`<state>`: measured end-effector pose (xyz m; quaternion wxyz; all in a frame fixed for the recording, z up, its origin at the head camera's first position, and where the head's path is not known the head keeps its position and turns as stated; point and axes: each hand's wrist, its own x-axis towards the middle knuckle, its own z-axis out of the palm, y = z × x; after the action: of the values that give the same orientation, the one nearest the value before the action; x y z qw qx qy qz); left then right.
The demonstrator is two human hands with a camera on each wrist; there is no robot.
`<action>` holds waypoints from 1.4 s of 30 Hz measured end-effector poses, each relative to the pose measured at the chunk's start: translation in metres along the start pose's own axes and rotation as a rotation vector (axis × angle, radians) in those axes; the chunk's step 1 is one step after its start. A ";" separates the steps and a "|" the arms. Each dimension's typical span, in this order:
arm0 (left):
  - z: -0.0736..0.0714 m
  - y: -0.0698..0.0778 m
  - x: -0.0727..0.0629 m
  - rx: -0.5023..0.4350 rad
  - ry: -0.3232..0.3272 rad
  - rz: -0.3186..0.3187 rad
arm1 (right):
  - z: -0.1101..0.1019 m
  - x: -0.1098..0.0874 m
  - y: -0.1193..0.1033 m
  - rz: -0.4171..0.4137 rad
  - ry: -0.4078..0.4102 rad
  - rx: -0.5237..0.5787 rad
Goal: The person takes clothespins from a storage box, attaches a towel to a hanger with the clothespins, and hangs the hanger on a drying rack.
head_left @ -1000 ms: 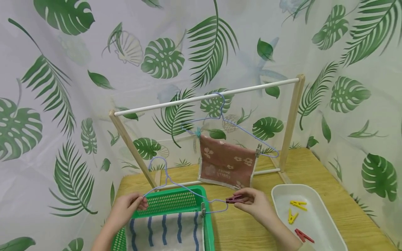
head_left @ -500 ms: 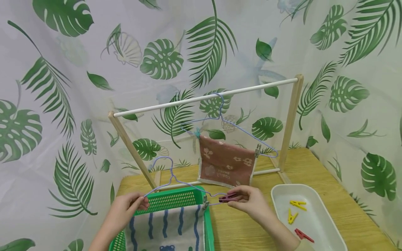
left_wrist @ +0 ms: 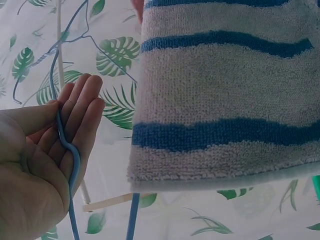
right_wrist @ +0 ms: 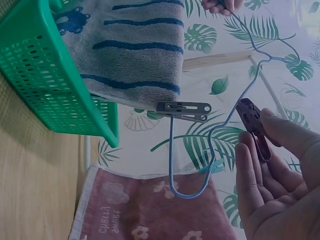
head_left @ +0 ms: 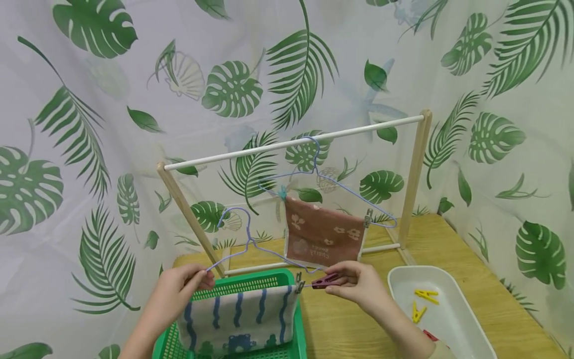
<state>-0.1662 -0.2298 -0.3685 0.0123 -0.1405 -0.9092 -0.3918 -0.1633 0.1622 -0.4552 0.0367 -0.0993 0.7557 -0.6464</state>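
Observation:
My left hand (head_left: 186, 286) pinches the left shoulder of a blue wire hanger (head_left: 249, 238) between thumb and fingers. A white towel (head_left: 237, 319) with wavy blue stripes hangs over the hanger's lower bar. A grey metal clip (right_wrist: 184, 110) fastens its right corner to the bar; the left corner shows no clip in the left wrist view. My right hand (head_left: 358, 286) pinches a dark maroon clothespin (right_wrist: 252, 122) near the hanger's right end. Whether the clothespin touches the wire cannot be told.
Below the towel stands a green basket (head_left: 301, 344). Behind it, a wooden rack with a white rod (head_left: 358, 132) bears another blue hanger with a brownish-pink towel (head_left: 325, 234), held by a teal clip and a metal clip. A white tray (head_left: 396, 279) at right holds yellow and red clothespins.
The hanger has risen and tilted, and the striped towel has come up with it, its lower part now showing above the basket. My right hand has shifted slightly left, keeping the clothespin.

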 end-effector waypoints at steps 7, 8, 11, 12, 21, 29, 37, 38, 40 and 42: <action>-0.008 0.018 0.006 0.040 0.028 0.042 | -0.011 0.002 -0.009 -0.068 -0.029 -0.047; -0.009 0.021 0.007 0.046 0.030 0.051 | -0.013 0.002 -0.010 -0.073 -0.033 -0.057; -0.013 0.028 0.011 0.068 0.037 0.089 | -0.016 0.003 -0.015 -0.075 -0.033 -0.081; -0.014 0.031 0.011 0.075 0.043 0.098 | -0.017 0.003 -0.016 -0.074 -0.031 -0.087; -0.025 0.054 0.018 0.116 0.103 0.199 | -0.032 0.003 -0.026 -0.055 -0.020 -0.078; -0.034 0.071 0.025 0.147 0.155 0.256 | -0.047 0.001 -0.038 -0.009 0.004 -0.084; -0.036 0.088 0.035 0.131 0.166 0.289 | -0.062 0.000 -0.054 -0.058 0.010 -0.110; -0.036 0.089 0.037 0.120 0.166 0.291 | -0.064 -0.001 -0.056 -0.058 0.017 -0.119; -0.036 0.093 0.039 0.102 0.165 0.295 | -0.067 -0.003 -0.061 -0.062 0.031 -0.132; -0.035 0.095 0.043 0.093 0.166 0.294 | -0.071 -0.005 -0.065 -0.072 0.039 -0.143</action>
<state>-0.1852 -0.1822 -0.2711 0.1509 -0.2383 -0.8919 -0.3536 -0.1651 0.2223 -0.3803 -0.0088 -0.1162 0.7965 -0.5933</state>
